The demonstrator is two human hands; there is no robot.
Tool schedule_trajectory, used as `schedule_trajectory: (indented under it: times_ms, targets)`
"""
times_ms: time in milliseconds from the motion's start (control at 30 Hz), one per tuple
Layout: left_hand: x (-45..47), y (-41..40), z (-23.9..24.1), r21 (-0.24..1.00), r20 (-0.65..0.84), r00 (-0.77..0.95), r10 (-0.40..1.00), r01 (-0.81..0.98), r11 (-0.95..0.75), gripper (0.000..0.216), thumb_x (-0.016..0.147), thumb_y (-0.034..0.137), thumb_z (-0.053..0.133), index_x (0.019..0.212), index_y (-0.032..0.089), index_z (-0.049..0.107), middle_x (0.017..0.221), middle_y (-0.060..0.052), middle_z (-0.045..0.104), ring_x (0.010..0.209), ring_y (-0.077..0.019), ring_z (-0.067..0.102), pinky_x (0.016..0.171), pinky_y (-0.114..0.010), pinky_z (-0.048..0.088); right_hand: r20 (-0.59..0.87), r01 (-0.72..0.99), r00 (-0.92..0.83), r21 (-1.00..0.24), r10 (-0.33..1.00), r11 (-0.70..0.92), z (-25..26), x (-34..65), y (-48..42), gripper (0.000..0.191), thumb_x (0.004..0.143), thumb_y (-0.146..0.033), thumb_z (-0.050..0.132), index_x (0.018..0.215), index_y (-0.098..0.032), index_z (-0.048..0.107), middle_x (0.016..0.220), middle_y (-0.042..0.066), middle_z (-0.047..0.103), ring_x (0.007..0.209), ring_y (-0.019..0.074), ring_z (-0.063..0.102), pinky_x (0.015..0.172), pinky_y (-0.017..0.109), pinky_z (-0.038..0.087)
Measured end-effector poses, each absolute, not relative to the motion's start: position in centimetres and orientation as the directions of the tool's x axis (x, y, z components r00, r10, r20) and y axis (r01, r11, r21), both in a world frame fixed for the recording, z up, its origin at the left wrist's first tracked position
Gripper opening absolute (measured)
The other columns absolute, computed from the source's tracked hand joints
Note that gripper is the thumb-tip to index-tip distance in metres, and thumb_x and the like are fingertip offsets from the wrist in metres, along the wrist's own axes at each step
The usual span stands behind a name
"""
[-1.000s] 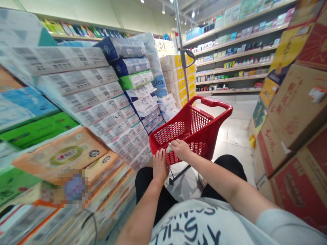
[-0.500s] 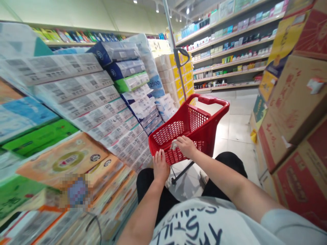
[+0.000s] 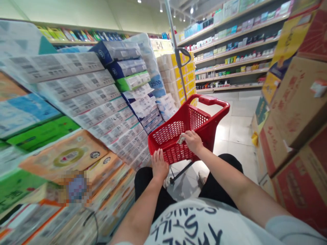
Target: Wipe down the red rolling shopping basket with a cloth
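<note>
A red plastic shopping cart (image 3: 204, 124) stands in the aisle just ahead of my knees. My left hand (image 3: 158, 165) grips the near rim of its basket, fingers curled over the edge. My right hand (image 3: 193, 141) is closed on a small white cloth (image 3: 181, 139) and presses it against the basket's near right rim. The cart's red handle is at the far end, and a metal pole with a grey loop rises behind it.
Stacked packs of tissue and toilet paper (image 3: 89, 102) wall the left side. Piled cardboard boxes (image 3: 293, 109) close in on the right. Stocked shelves (image 3: 230, 51) run along the back. Pale tiled floor (image 3: 237, 129) lies beyond the cart.
My right hand with the cloth has slid rightward along the basket rim. My left hand has kept its hold on the near edge. The view has shifted slightly.
</note>
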State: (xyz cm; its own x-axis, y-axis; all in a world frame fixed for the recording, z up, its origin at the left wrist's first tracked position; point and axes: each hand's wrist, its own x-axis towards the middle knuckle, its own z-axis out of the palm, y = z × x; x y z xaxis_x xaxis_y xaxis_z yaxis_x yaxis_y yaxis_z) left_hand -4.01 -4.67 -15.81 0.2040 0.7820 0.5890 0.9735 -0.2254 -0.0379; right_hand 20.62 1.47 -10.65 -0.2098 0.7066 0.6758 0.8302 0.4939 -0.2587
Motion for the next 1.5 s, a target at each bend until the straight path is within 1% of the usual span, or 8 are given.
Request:
schedule_trajectory:
  times_ms: [167, 367, 667, 800, 1033, 1300, 1400, 1500]
  targets:
    - [-4.0, -4.8, -15.6, -0.031, 0.560, 0.186, 0.807, 0.978, -0.204, 0.071, 0.076, 0.014, 0.050, 0.144, 0.008, 0.027, 0.145, -0.018, 0.038, 0.138, -0.0334, 0.030, 0.114, -0.054, 0.023, 0.645, 0.861, -0.181, -0.261, 0.742, 0.437, -12.5, 21.4, 1.3, 0.034, 0.094, -0.016, 0.039, 0.117, -0.020, 0.063, 0.109, 0.010, 0.058, 0.098, 0.0230, 0.046, 0.088, 0.032, 0.040]
    - [-4.0, -4.7, -15.6, -0.035, 0.565, 0.190, 0.803, 0.978, -0.206, 0.069, 0.076, 0.014, 0.050, 0.142, 0.005, 0.030, 0.145, -0.019, 0.039, 0.138, -0.0330, 0.029, 0.115, -0.053, 0.022, 0.406, 0.893, -0.200, -0.298, 0.892, 0.336, -16.7, 21.7, 0.2, 0.021, 0.091, -0.020, 0.049, 0.099, -0.023, 0.068, 0.105, 0.008, 0.057, 0.096, 0.0214, 0.048, 0.072, 0.028, 0.041]
    - [-3.7, -4.7, -15.7, -0.033, 0.571, 0.186, 0.799, 0.978, -0.205, 0.071, 0.076, 0.015, 0.052, 0.142, 0.007, 0.029, 0.144, -0.018, 0.039, 0.138, -0.0337, 0.030, 0.115, -0.054, 0.022, 0.657, 0.852, -0.097, -0.333, 0.748, 0.404, -9.9, 22.9, 1.9, 0.027, 0.089, -0.015, 0.046, 0.101, -0.023, 0.068, 0.100, 0.006, 0.056, 0.097, 0.0205, 0.046, 0.081, 0.029, 0.042]
    - [-3.7, -4.7, -15.6, -0.025, 0.573, 0.183, 0.799, 0.978, -0.207, 0.071, 0.075, 0.015, 0.053, 0.142, 0.006, 0.030, 0.144, -0.019, 0.039, 0.138, -0.0334, 0.030, 0.115, -0.054, 0.023, 0.730, 0.858, 0.014, -0.360, 0.683, 0.366, -9.4, 23.9, 2.0, 0.029, 0.086, -0.013, 0.048, 0.106, -0.022, 0.067, 0.102, 0.007, 0.056, 0.096, 0.0227, 0.045, 0.086, 0.033, 0.042]
    - [-3.5, -4.9, -15.4, -0.013, 0.564, 0.174, 0.808, 0.979, -0.202, 0.069, 0.076, 0.016, 0.052, 0.141, 0.007, 0.031, 0.144, -0.018, 0.040, 0.137, -0.0341, 0.031, 0.114, -0.054, 0.023, 0.594, 0.820, 0.046, -0.482, 0.803, 0.309, -15.3, 24.3, 0.9, 0.018, 0.080, -0.014, 0.051, 0.089, -0.018, 0.066, 0.092, 0.006, 0.057, 0.081, 0.0193, 0.049, 0.073, 0.031, 0.044]
    - [-3.3, -5.0, -15.6, 0.013, 0.555, 0.148, 0.819, 0.982, -0.186, 0.070, 0.077, 0.017, 0.052, 0.142, 0.006, 0.030, 0.146, -0.017, 0.038, 0.138, -0.0340, 0.028, 0.116, -0.054, 0.020, 0.784, 0.741, 0.100, -0.470, 0.613, 0.480, -10.3, 23.6, 2.7, 0.019, 0.078, -0.015, 0.049, 0.089, -0.020, 0.064, 0.093, 0.005, 0.056, 0.095, 0.0209, 0.050, 0.089, 0.036, 0.045]
    - [-3.4, -5.1, -15.6, 0.017, 0.550, 0.148, 0.822, 0.982, -0.188, 0.069, 0.078, 0.017, 0.051, 0.143, 0.007, 0.030, 0.147, -0.016, 0.038, 0.139, -0.0329, 0.028, 0.116, -0.054, 0.019, 0.723, 0.777, 0.069, -0.471, 0.687, 0.417, -12.6, 23.1, 1.7, 0.021, 0.078, -0.016, 0.051, 0.092, -0.019, 0.065, 0.098, 0.007, 0.056, 0.095, 0.0224, 0.049, 0.087, 0.036, 0.045]
    - [-3.5, -5.2, -15.6, 0.020, 0.546, 0.151, 0.824, 0.981, -0.193, 0.069, 0.078, 0.018, 0.051, 0.143, 0.008, 0.031, 0.147, -0.015, 0.038, 0.139, -0.0314, 0.028, 0.117, -0.052, 0.019, 0.560, 0.799, 0.065, -0.525, 0.826, 0.293, -16.6, 22.8, 0.5, 0.020, 0.075, -0.014, 0.052, 0.088, -0.018, 0.066, 0.094, 0.008, 0.056, 0.087, 0.0216, 0.051, 0.079, 0.034, 0.046]
